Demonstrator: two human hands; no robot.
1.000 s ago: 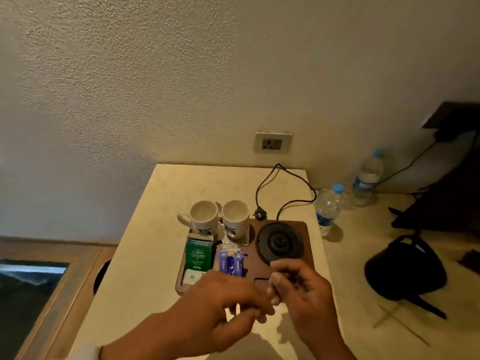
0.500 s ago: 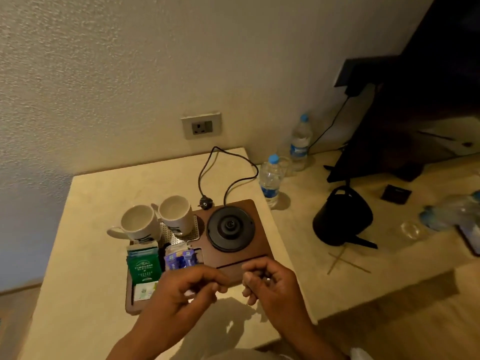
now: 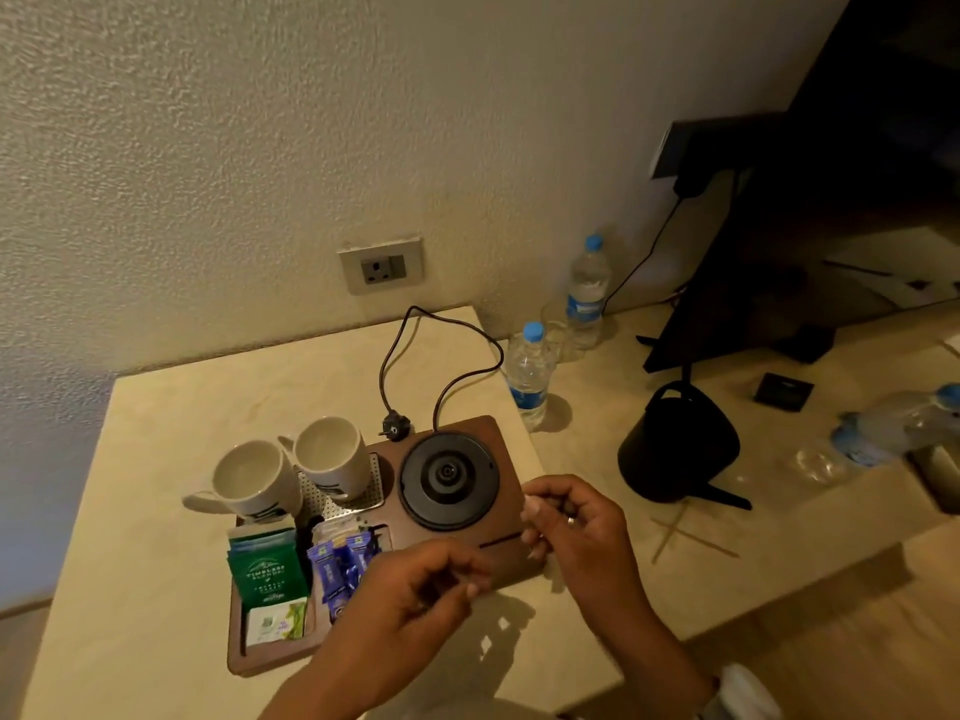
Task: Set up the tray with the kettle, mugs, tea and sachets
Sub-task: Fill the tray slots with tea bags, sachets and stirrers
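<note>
My left hand (image 3: 415,589) and right hand (image 3: 576,527) hover loosely curled over the tray (image 3: 506,459) — whether either pinches anything, I cannot tell. The kettle (image 3: 675,449) stands apart; I'd seat it squarely on its base (image 3: 449,478).

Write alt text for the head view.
Two hands, left and right, hover over a wooden tray holding two white mugs, green tea packets, blue sachets and an empty kettle base; the black kettle stands on the table nearby.

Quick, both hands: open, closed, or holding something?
Left hand: fingers curled; whether it holds anything cannot be told.
Right hand: fingers curled, pinching something small and pale.
</note>
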